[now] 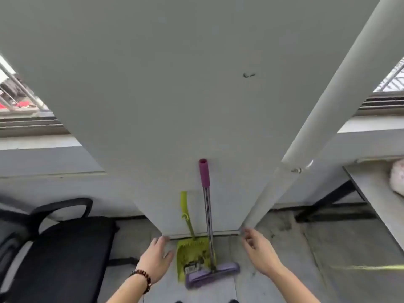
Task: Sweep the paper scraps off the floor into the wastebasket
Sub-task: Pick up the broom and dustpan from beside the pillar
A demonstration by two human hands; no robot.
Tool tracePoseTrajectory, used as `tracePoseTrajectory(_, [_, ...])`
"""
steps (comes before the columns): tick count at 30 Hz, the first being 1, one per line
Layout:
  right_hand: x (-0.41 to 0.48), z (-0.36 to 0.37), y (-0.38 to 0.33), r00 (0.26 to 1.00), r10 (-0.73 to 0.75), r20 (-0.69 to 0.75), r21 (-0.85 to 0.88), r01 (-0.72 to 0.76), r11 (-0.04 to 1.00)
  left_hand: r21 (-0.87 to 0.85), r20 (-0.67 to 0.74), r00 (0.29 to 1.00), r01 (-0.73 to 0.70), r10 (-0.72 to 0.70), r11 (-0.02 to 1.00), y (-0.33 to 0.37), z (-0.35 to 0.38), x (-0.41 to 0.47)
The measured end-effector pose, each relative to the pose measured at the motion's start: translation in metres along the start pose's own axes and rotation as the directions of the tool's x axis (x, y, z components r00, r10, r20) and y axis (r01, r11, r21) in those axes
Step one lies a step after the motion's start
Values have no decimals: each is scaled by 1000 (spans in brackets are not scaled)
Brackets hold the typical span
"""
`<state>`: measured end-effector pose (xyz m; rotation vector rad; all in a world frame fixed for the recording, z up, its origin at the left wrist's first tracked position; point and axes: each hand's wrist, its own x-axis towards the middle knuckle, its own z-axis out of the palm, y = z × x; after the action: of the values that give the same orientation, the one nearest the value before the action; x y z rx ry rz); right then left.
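Note:
A broom with a metal shaft, a magenta grip and a lilac head leans upright against a grey-white wall pillar. Beside it stands a lime-green dustpan with a long green handle, some dark debris in its tray. My left hand, a bead bracelet on its wrist, reaches forward with relaxed fingers just left of the dustpan and holds nothing. My right hand reaches forward to the right of the broom, fingers loosely bent and empty. No paper scraps or wastebasket show.
A black office chair stands at the left. A white pipe runs up the pillar's right edge. A desk with black legs is at the right. The floor is grey concrete. Windows flank the pillar.

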<state>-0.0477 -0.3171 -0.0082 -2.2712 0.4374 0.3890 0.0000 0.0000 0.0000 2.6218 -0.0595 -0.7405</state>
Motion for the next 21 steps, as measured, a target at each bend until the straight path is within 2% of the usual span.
tracePoseTrajectory(3, [30,-4,-42,996,-92,12,125,90,988,-183,-67,998,-26,14,983,17,-9,29])
tracePoseTrajectory(9, [73,-4,-116,970,-237,-44,300,239,923,-295,-76,997,-21,-2,955,45,-27,86])
tracePoseTrajectory(12, [88,4,-131,959,-271,-77,338,281,898,-389,-85,995,10,-47,921,54,-31,111])
tracePoseTrajectory(16, [92,13,-133,952,-291,-96,295,306,905,-467,-94,991,43,-98,883,59,-29,133])
tracePoseTrajectory(21, [71,15,-129,976,-214,-44,391,214,895,-529,-88,987,69,-135,846,71,-25,134])
